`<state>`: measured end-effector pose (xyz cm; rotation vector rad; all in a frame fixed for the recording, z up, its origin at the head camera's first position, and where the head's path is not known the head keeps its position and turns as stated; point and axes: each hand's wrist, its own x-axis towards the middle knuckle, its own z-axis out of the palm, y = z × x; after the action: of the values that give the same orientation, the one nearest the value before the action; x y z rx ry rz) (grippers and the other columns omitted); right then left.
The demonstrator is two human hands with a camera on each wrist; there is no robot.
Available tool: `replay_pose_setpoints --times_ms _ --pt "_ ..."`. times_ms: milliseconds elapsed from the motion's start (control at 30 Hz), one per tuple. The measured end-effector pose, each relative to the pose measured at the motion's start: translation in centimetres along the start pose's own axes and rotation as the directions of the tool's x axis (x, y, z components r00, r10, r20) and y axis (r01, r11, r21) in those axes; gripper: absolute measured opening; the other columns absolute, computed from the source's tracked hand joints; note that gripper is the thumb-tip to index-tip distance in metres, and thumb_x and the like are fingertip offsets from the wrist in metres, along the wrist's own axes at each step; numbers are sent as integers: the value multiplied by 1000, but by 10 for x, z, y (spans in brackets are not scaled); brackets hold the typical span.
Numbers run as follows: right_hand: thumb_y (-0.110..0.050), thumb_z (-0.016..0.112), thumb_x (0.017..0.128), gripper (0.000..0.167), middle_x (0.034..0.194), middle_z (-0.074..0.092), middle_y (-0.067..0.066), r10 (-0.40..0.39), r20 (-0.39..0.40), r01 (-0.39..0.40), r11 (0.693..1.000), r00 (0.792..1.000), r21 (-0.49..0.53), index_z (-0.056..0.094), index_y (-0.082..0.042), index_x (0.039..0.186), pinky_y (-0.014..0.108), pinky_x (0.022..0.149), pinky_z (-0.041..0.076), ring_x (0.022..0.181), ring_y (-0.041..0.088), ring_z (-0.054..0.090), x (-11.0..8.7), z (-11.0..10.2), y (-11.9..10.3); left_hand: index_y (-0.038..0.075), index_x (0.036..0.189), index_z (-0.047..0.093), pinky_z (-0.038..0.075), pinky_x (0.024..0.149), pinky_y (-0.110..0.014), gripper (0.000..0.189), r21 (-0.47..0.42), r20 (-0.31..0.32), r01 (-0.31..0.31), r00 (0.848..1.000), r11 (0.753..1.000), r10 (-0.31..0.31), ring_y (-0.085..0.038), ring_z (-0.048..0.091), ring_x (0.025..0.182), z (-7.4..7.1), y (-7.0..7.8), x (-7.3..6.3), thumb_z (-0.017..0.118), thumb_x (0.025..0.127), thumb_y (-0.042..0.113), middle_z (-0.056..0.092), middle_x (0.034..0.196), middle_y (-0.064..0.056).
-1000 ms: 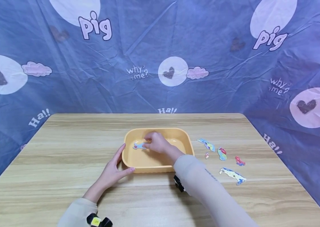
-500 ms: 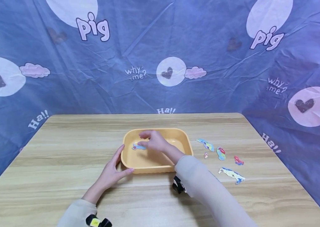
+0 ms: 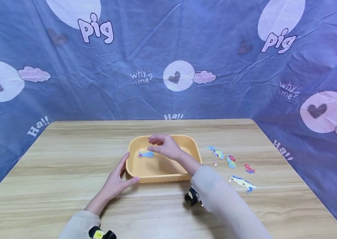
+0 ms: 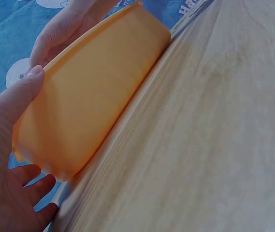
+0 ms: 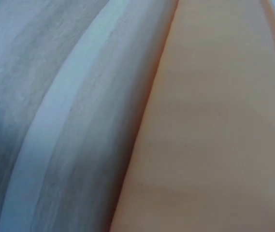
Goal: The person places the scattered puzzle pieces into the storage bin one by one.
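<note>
A yellow-orange plastic tray with rounded corners stands on the wooden table. My left hand grips its near left corner, thumb on the front rim and index finger along the left side. In the left wrist view that thumb lies at the rim of the tray, the other fingers bent by its wall. Over the tray is my right hand, fingers loosely bent and thumb apart, holding nothing. Left of its fingertips, a flat light-blue cutout piece with a red patch lies on the tray floor. The right wrist view shows the tray wall.
Right of the tray lie several flat colourful pieces: a blue-yellow piece, a tiny pinkish piece, a green-red piece, a red-blue piece and a long pale piece. A printed blue cloth hangs behind the table.
My right hand has let go of the light-blue piece and risen slightly away to its right, leaving the piece on the tray floor. My left hand keeps its place at the tray corner.
</note>
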<state>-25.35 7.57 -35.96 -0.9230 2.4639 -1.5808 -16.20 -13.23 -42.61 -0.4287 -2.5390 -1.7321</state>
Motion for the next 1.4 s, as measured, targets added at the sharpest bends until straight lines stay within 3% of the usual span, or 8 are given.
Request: replay_pose_setpoints --times_ms 400,667,867,1067,1400 --pt "5 61 76 31 100 55 28 -53 -67 61 991 996 118 53 14 104 48 84 37 94 40 50 -30 -20 -45 19 139 16 14 99 -46 91 8 5 3 1000 1000 -3 -25 25 123 -1 -1 0 72 69 31 24 138 -13" --pt "1 64 74 34 101 59 16 -95 -122 112 984 988 139 56 7 106 39 83 41 93 26 54 -43 -32 -28 20 139 16 14 99 -44 90 4 -3 -19 1000 1000 19 -24 27 122 1 -2 0 72 69 30 26 137 -12" --pt "3 63 75 34 102 58 18 -160 -152 185 968 975 169 54 7 108 43 84 40 94 34 52 -59 -44 -31 21 139 17 14 99 -44 89 -7 -6 -28 1000 1000 28 -24 28 121 2 -3 0 73 69 29 28 136 -13" --pt "2 62 77 33 104 57 17 -157 -175 183 973 972 140 54 7 108 38 86 39 97 25 53 -79 -58 -31 20 139 17 14 99 -44 89 -15 -2 -27 1000 1000 27 -25 27 122 2 -1 0 72 69 28 28 136 -13" --pt "10 60 74 32 97 56 26 -238 -280 277 954 930 112 51 14 105 32 83 41 94 22 54 -119 -86 -24 19 139 16 14 99 -45 90 -15 0 -11 1000 1000 11 -26 26 122 3 -2 0 73 69 29 27 136 -14"
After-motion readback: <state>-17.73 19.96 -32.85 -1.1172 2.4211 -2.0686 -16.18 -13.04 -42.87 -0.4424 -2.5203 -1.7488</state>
